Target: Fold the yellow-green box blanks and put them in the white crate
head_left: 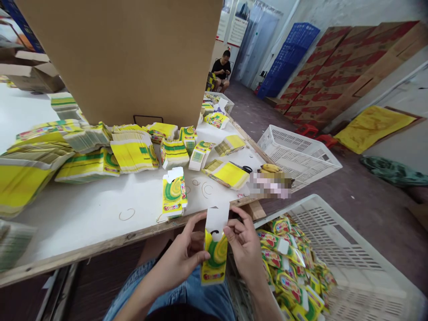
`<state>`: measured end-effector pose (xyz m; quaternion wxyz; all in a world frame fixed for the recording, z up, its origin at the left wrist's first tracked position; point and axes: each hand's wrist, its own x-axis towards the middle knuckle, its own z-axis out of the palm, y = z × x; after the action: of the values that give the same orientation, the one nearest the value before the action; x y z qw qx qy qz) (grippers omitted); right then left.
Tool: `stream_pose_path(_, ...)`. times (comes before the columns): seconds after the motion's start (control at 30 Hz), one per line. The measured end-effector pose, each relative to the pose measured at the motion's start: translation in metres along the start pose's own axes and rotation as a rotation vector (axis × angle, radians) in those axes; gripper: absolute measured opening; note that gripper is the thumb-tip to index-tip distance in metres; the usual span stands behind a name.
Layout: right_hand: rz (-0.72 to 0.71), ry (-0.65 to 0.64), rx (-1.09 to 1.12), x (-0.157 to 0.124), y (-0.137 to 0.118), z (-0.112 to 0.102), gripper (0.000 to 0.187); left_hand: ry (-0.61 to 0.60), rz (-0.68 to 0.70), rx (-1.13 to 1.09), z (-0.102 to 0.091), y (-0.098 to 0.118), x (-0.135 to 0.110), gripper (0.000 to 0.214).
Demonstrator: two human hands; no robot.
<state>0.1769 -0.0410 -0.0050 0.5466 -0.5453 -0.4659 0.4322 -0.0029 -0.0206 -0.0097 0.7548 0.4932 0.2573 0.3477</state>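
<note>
Between my hands, above my lap, is a small yellow-green carton (214,258) with its white top flap standing up. My left hand (187,249) grips its left side, thumb on the front. My right hand (243,243) holds the upper right edge near the flap, thumb and fingers pinching. Just beyond, another opened carton (173,196) stands on the table's near edge. Rows of flattened cartons (133,154) lie farther back on the white table (100,203). To the right below, a white crate (354,249) holds many yellow-green packets (290,276).
A large cardboard box (127,58) towers at the back of the table. Bananas (270,168) and black scissors (247,169) lie near the right corner. Another white crate (297,154) stands on the floor. Blue crates (287,58) and stacked cartons line the wall; a person (222,71) sits far back.
</note>
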Motion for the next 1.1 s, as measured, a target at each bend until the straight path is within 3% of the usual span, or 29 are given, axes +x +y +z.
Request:
stream_pose_path(0.1, -0.123, -0.028, -0.125, 0.002, -0.003, -0.005, 0.026, 0.039, 0.028, 0.009, -0.001, -0.006, 0.001, 0.060)
stream_pose_path(0.23, -0.300, -0.089, -0.257, 0.001, -0.012, -0.014, 0.048, 0.136, 0.028, 0.021, -0.005, -0.011, 0.003, 0.045)
stream_pose_path(0.37, -0.049, -0.178, -0.324, 0.000, -0.016, -0.012, 0.034, 0.196, 0.040, 0.122, -0.004, -0.008, 0.005, 0.045)
stream_pose_path(0.47, 0.054, -0.194, -0.378, 0.000, -0.013, -0.007, 0.038, 0.172, 0.046, 0.143, -0.002, -0.005, 0.005, 0.048)
stream_pose_path(0.6, 0.026, -0.161, -0.441, 0.003, -0.011, -0.003, 0.033, 0.114, 0.020, 0.065, 0.000, -0.002, 0.005, 0.051)
stream_pose_path(0.8, 0.073, -0.228, -0.419, 0.002, -0.016, -0.001, 0.035, 0.195, -0.048, -0.037, -0.002, 0.001, 0.006, 0.057)
stream_pose_path(1.0, -0.073, -0.048, -0.333, 0.001, -0.008, -0.002, 0.025, 0.218, -0.034, -0.038, -0.001, 0.002, 0.007, 0.053)
stream_pose_path(1.1, -0.059, -0.073, -0.188, 0.000, -0.001, 0.004, 0.022, 0.222, -0.003, -0.014, 0.003, -0.003, 0.006, 0.047)
